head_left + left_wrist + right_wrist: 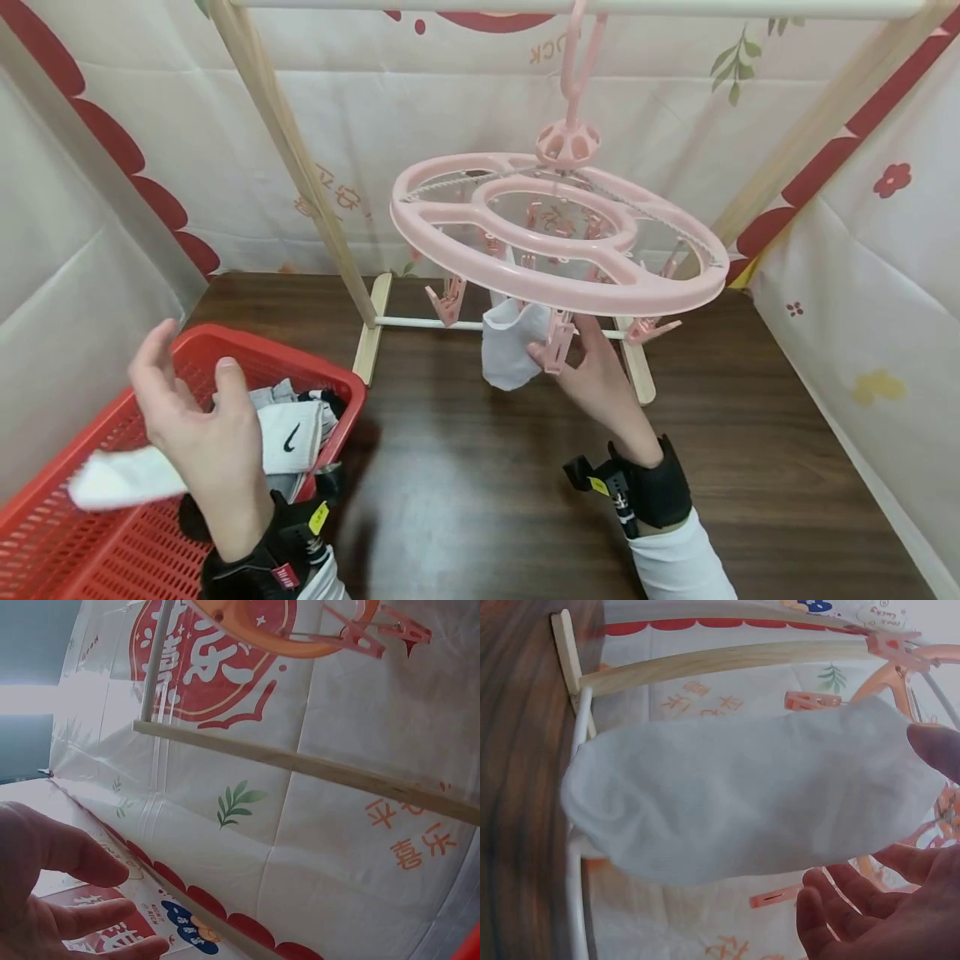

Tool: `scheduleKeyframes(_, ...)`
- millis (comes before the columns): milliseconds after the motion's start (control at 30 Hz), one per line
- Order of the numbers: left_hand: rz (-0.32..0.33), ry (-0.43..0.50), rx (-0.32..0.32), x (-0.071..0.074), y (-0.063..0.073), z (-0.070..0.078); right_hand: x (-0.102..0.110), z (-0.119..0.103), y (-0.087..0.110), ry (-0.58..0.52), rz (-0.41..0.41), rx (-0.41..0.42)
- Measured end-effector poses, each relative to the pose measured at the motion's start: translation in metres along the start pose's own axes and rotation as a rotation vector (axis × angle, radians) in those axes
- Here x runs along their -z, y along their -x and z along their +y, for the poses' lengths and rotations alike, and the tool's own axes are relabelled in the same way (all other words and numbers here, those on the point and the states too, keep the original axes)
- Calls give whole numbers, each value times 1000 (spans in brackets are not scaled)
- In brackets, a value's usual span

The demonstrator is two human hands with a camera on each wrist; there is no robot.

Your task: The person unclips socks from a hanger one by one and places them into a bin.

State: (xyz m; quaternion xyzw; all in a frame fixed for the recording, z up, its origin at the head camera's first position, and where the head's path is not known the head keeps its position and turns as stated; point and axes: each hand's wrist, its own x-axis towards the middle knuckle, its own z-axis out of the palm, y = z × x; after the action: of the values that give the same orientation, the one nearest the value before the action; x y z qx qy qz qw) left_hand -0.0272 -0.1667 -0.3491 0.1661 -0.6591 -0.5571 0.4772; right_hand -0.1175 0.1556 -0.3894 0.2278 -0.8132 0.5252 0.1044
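Note:
A pink round drying hanger (558, 292) with clothespins hangs from a white bar. Below its ring hangs a white sock (512, 346), which fills much of the right wrist view. My right hand (600, 375) is beside the sock and a pink clothespin (558, 340); its thumb and fingers stand apart in the right wrist view. My left hand (206, 433) is raised over a red basket (277, 346), fingers spread and loosely bent, with nothing between them in the left wrist view. A blurred white sock (123, 479) shows behind it; what supports it is hidden.
Folded socks, one white with a black swoosh (291, 437), lie in the basket. A wooden frame (300, 167) carries the bar and stands on the dark wood tabletop (465, 483). Printed white cloth surrounds the back and sides. More clothespins (447, 302) dangle from the hanger.

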Motion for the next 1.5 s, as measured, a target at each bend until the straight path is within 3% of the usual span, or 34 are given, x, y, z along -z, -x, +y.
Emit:
scheduleKeyframes(67,-24,4,-14,-2,2,-2,-5,-5,-5,-12,-8,-28)
scheduleKeyframes(167,-68,-12,-39,-5,5,-3,-12,-9,-15,-64,6,22)
scheduleKeyframes(267,-118,-11,-65,-12,8,-4,-17,-14,-21,-127,63,90)
scheduleKeyframes(400,-189,-12,-101,-24,16,-4,-22,-22,-23,-193,148,100)
scheduleKeyframes(700,-320,-60,-240,-44,28,-4,-25,-29,-19,-188,227,68)
scheduleKeyframes(967,-485,-72,-276,-63,41,-7,-24,-35,-13,-125,320,91)
scheduleKeyframes(1133,-622,-81,-337,-76,51,-11,-29,-38,-14,-166,294,93)
scheduleKeyframes(1367,-940,-173,-443,-97,77,-13,-34,-40,-15,-232,272,152)
scheduleKeyframes(1500,-1001,-175,-443,-106,87,-12,-33,-40,-17,-253,274,186)
